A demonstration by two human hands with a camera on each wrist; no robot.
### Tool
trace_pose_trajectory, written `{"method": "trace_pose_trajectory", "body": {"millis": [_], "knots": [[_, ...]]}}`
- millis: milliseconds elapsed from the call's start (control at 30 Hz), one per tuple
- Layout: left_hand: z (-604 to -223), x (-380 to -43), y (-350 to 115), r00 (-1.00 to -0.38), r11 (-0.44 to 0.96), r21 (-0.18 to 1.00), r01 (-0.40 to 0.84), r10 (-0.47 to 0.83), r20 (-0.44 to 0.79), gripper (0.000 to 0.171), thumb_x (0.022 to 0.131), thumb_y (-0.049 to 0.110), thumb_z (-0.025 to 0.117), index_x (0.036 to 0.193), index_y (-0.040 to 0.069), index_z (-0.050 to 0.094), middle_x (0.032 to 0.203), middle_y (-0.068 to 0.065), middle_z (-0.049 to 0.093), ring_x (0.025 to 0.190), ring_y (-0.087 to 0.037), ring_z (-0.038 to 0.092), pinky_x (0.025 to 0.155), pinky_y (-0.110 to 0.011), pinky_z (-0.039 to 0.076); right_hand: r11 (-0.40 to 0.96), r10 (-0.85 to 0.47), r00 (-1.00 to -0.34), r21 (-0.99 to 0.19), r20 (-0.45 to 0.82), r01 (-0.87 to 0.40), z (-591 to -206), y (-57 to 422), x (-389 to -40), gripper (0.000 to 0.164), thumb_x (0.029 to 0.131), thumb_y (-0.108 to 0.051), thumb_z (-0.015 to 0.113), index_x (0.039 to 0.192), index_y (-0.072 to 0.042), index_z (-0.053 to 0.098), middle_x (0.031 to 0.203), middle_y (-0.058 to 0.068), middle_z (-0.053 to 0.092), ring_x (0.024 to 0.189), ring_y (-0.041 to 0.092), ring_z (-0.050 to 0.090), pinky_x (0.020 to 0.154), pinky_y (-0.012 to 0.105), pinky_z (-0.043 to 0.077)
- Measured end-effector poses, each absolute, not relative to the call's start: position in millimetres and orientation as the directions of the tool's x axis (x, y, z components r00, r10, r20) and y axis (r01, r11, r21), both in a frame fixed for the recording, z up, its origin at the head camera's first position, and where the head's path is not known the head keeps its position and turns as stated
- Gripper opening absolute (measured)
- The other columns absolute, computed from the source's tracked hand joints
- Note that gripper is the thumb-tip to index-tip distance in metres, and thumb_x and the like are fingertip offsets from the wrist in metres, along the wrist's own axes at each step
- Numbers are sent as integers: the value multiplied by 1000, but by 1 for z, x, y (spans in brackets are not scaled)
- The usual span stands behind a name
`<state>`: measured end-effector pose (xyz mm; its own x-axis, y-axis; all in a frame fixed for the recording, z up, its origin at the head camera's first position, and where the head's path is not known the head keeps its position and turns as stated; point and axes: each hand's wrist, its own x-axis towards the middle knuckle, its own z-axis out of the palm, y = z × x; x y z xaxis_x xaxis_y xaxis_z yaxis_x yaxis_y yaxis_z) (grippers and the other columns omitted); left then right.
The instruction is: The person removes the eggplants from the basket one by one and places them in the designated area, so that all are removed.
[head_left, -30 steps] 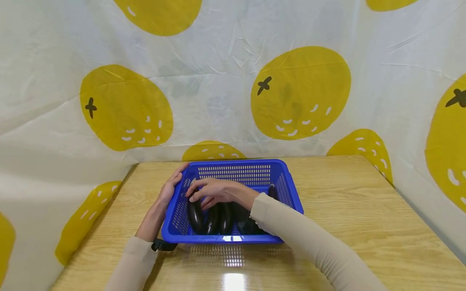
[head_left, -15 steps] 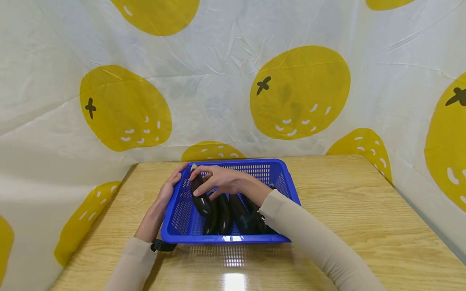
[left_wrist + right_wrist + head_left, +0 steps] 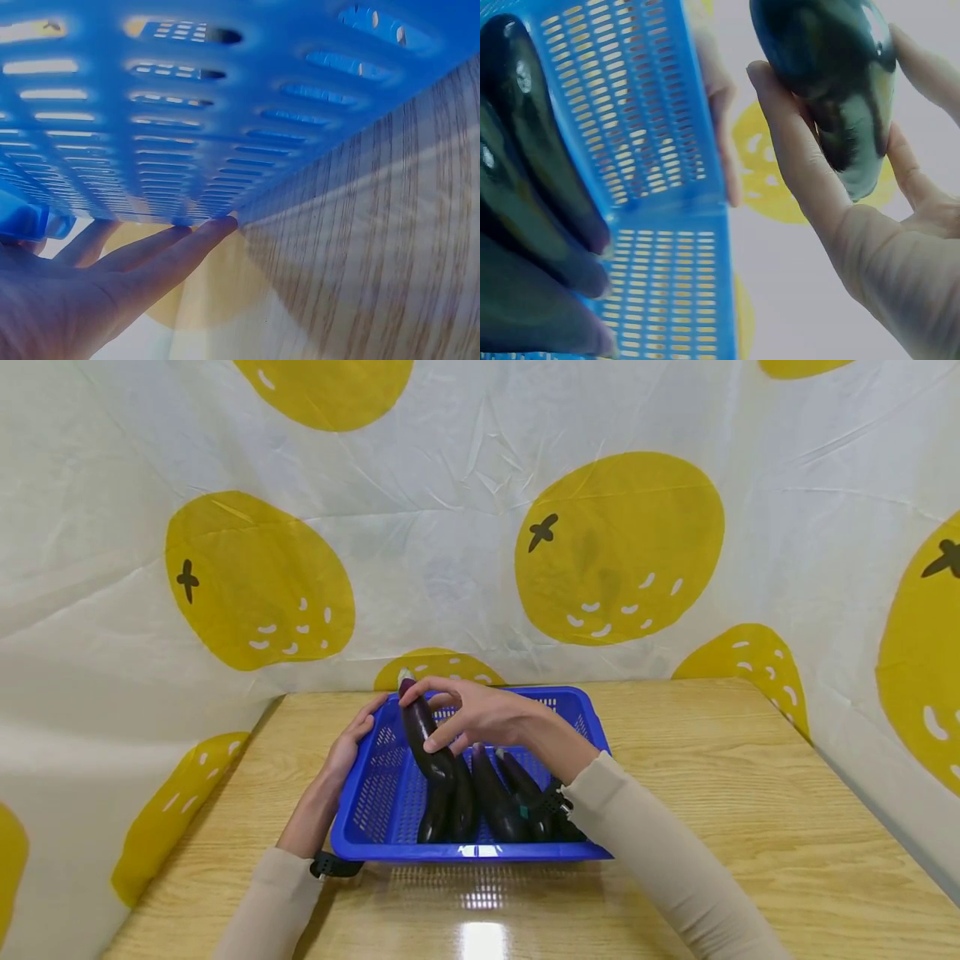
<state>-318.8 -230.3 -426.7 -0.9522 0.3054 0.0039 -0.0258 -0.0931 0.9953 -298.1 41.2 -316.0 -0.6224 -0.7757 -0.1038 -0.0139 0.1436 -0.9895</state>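
My right hand (image 3: 487, 714) pinches a dark, glossy eggplant (image 3: 417, 720) between thumb and fingers. Its pale stem end points up past the basket's back rim, and its lower end is above other eggplants. In the right wrist view the same eggplant (image 3: 832, 67) sits between thumb and fingertips. My left hand (image 3: 348, 747) rests against the outside of the blue basket's (image 3: 405, 853) left wall. Straight fingers (image 3: 176, 259) lie along the slotted wall in the left wrist view. More eggplants (image 3: 491, 797) lie side by side inside, partly hidden by my right forearm.
A wooden table (image 3: 712, 777) carries the basket and extends to both sides of it. Behind it hangs a white cloth (image 3: 435, 577) printed with large yellow fruits. Black bands (image 3: 336, 865) circle both wrists.
My right hand has lifted the eggplant from the basket's left side, upward and slightly right, stem end rising over the rim. My left hand has stayed at the basket's side.
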Motion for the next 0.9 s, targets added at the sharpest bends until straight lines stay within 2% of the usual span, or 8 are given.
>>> {"method": "trace_pose_trajectory", "body": {"millis": [67,167,267,400,633,767,900], "knots": [[-427,-319,-230,-953,-87,996,-17,304,10,54,114,29,18,167,21,15,174,-5,17,151,-22,26,106,-19,36,131,-785,-615,-990,-73,-50,-312,46,-295,66,85,-4,78,144,-19,53,154,12,41,116,29,62,84,44,59],[-428,-318,-231,-953,-90,996,-14,304,14,54,114,28,18,167,21,14,173,-5,18,148,-21,30,106,-20,37,94,-798,-602,-991,-16,-98,-307,55,-292,66,87,-2,75,146,-18,50,149,13,47,107,28,66,71,36,56],[-429,-318,-230,-954,-89,996,-14,300,13,53,114,28,19,167,23,17,173,-4,19,148,-19,30,106,-20,37,34,-803,-595,-993,41,-114,-302,63,-289,66,89,1,70,148,-18,48,149,14,47,111,33,66,72,37,57],[-430,-318,-230,-953,-89,996,-3,301,23,53,114,28,19,167,23,17,174,-3,17,150,-21,25,106,-19,37,-25,-775,-625,-993,95,-119,-296,74,-285,69,88,3,68,149,-21,47,153,14,42,127,42,60,91,47,57],[-430,-318,-229,-951,-86,996,5,307,31,53,115,28,18,167,23,16,174,-2,16,156,-23,20,106,-18,37,-81,-679,-706,-976,201,-200,-286,101,-278,77,87,3,68,153,-29,42,152,15,44,125,41,60,94,50,56],[-429,-317,-229,-953,-91,996,-1,303,27,53,115,28,19,167,24,17,174,-1,17,157,-23,20,107,-18,36,-137,-625,-740,-968,247,-208,-284,118,-275,81,89,8,65,155,-31,39,156,15,43,130,41,58,97,47,56],[-429,-317,-230,-953,-97,995,-3,301,27,53,115,29,19,167,23,17,174,-1,18,155,-23,22,106,-18,38,-186,-575,-768,-959,282,-213,-285,133,-273,84,90,11,62,157,-32,35,160,12,41,136,34,54,101,42,54]]}}
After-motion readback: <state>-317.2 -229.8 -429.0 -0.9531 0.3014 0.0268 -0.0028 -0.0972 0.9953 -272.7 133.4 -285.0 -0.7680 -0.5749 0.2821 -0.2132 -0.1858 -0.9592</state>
